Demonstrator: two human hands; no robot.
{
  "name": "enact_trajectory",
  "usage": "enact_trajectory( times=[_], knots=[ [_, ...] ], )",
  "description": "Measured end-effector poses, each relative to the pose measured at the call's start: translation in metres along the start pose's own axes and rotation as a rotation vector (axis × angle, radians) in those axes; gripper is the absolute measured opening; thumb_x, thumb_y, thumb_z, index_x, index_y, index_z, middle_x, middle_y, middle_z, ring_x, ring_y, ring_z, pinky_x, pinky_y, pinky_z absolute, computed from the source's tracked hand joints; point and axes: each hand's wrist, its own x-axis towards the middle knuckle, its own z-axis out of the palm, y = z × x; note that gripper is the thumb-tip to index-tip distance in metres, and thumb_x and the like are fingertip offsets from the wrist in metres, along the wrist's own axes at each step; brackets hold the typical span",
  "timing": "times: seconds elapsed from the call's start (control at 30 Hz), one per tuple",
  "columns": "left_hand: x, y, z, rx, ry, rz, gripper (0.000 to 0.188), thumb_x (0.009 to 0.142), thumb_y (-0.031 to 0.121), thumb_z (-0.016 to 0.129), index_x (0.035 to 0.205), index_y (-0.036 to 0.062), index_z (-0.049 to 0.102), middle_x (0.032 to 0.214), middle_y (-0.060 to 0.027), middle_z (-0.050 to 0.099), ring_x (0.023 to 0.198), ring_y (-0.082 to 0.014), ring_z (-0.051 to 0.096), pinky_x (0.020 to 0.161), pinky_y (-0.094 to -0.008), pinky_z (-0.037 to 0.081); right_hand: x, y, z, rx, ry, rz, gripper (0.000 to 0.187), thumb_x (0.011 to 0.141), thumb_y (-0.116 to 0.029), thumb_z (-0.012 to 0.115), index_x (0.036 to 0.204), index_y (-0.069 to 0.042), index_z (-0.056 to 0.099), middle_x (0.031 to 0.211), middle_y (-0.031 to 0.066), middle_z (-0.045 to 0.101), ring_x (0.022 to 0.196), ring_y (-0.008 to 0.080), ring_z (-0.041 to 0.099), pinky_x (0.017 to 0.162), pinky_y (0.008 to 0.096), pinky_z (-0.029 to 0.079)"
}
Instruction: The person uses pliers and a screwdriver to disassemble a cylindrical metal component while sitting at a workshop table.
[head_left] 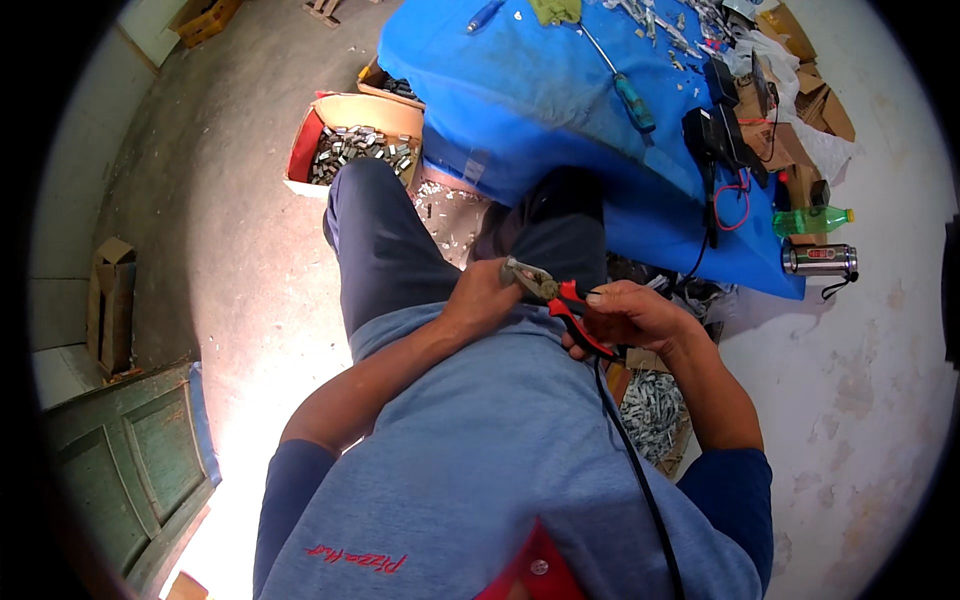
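Observation:
My right hand (637,314) is wrapped round the red and black handles of a pair of pliers (577,322), held over my lap. The plier jaws point left, toward my left hand (484,297). That hand is closed, pinching a small silvery metal piece (511,270) right at the jaw tips. Whether the jaws grip this piece or only touch it, I cannot tell. A black cable (632,450) runs down from near my right hand across my shirt.
A blue-covered table (520,110) stands ahead, bearing a screwdriver (632,102), metal scraps and a black power tool (708,135). At its right edge are a green bottle (812,220) and a steel flask (815,260). A box (300,150) of small metal parts sits by my left knee.

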Motion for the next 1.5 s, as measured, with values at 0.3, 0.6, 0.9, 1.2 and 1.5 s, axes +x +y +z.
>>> enact_trajectory(
  times=[0.3,0.6,0.9,1.2,1.5],
  knots=[
    [0.0,0.001,-0.002,0.098,0.023,-0.011,0.017,0.091,0.006,0.058,0.098,-0.0025,0.071,0.087,-0.0083,0.074,0.079,-0.0122,0.068,0.073,-0.0282,0.053,0.001,0.007,0.002,-0.127,0.032,-0.005,0.043,0.097,-0.031,0.058,0.122,0.004,0.055,0.1,0.0227,0.067,0.084,0.0264,0.069,0.072,0.0369,0.059],
    [-0.003,0.012,-0.001,0.086,0.086,0.027,0.013,0.089,0.007,0.061,0.09,-0.0029,0.069,0.077,-0.0085,0.071,0.072,-0.0105,0.064,0.066,-0.0293,0.05,-0.002,0.003,0.009,-0.031,-0.024,-0.017,0.042,0.095,-0.029,0.06,0.121,0.004,0.054,0.102,0.0233,0.066,0.086,0.0262,0.069,0.068,0.0358,0.057],
    [-0.006,0.032,0.004,0.151,0.114,0.089,0.03,0.092,0.027,0.066,0.079,-0.0008,0.064,0.072,-0.0219,0.062,0.067,-0.0406,0.06,0.059,-0.042,0.045,0.006,0.013,0.009,-0.092,-0.057,0.072,0.047,0.088,-0.027,0.066,0.121,0.005,0.055,0.096,0.0152,0.067,0.078,0.0198,0.066,0.067,0.0308,0.055],
    [-0.001,0.017,0.004,-0.028,0.064,-0.032,0.039,0.096,0.03,0.063,0.071,0.0004,0.058,0.059,0.0022,0.051,0.057,-0.0075,0.043,0.051,-0.0313,0.038,-0.021,0.013,0.02,-0.329,0.119,-0.229,0.047,0.083,-0.025,0.069,0.118,0.002,0.056,0.1,0.0123,0.068,0.088,0.0181,0.064,0.079,0.0322,0.051],
    [0.001,0.014,0.002,-0.049,0.052,-0.101,0.042,0.095,0.032,0.061,0.074,-0.0039,0.059,0.059,-0.0075,0.054,0.058,-0.0132,0.047,0.056,-0.037,0.04,-0.028,-0.001,0.029,-0.439,0.206,-0.072,0.046,0.084,-0.013,0.06,0.127,0.002,0.054,0.104,0.0104,0.069,0.089,0.0156,0.067,0.065,0.0253,0.052]
  ],
)
